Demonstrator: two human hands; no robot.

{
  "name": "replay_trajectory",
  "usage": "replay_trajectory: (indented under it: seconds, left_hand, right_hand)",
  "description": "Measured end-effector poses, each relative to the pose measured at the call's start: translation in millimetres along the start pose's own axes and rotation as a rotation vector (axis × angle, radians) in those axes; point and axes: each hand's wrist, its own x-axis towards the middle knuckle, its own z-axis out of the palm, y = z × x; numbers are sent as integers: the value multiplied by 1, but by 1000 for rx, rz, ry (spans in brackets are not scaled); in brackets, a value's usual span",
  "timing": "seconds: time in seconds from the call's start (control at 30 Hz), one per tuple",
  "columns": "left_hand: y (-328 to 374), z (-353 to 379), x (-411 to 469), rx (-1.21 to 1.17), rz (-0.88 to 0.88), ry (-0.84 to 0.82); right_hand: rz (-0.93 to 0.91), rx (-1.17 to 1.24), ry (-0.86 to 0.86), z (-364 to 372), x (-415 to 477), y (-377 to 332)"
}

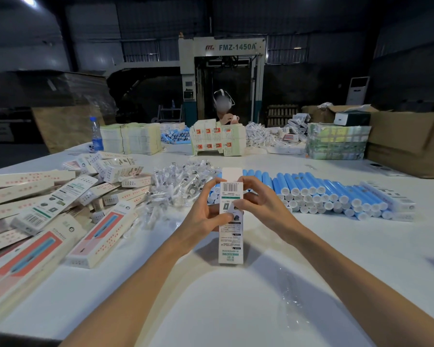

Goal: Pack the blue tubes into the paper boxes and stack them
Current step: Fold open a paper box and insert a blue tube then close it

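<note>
Paper box, long axis vertical at frame centre, is pinched between the curled fingers of left hand and right hand, while blue tubes lie in rows on the surface right of centre, nearer the right hand.

**Hidden, Cropped, Blurred**

Could not read the fine print on the long white printed paper box, nor see inside. Lost its middle under the left hand and right hand. Lost several white-capped blue plastic tubes behind it. Found the blurred cream-and-red cardboard cartons cropped at the left edge.
</note>
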Motion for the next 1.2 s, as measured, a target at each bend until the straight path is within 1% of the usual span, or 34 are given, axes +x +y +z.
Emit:
replay_trajectory:
  seconds: [0.2, 0.4, 0.5, 0.63, 0.73, 0.87, 1.07, 1.2]
  left_hand:
    - [-5, -1, 1, -33, -25, -16]
    - [-4, 1, 1, -12, -31, -58]
    - [-2, 0, -1, -11, -54, -90]
    - [-1, 0, -2, -2, -74, -112]
    - [-1, 1, -2, 0, -81, -100]
    - [-4, 1, -1, 6, -89, -117]
    - [-6, 1, -3, -9, -98, -124]
    - [-5, 2, -4, -16, -97, -116]
  right_hand:
    - [34, -37, -15, 1, -1, -1]
    - [66, 103, 142, -5, 11, -3]
    - [117, 137, 122, -10, 20, -3]
    - [153, 103, 49, -16, 29, -4]
    - [74, 42, 26, -19, 25, -2]
    - [-61, -26, 98, -18, 16, 1]
    - [-89, -47, 91, -20, 15, 3]
    - [-62, 23, 65, -19, 11, 4]
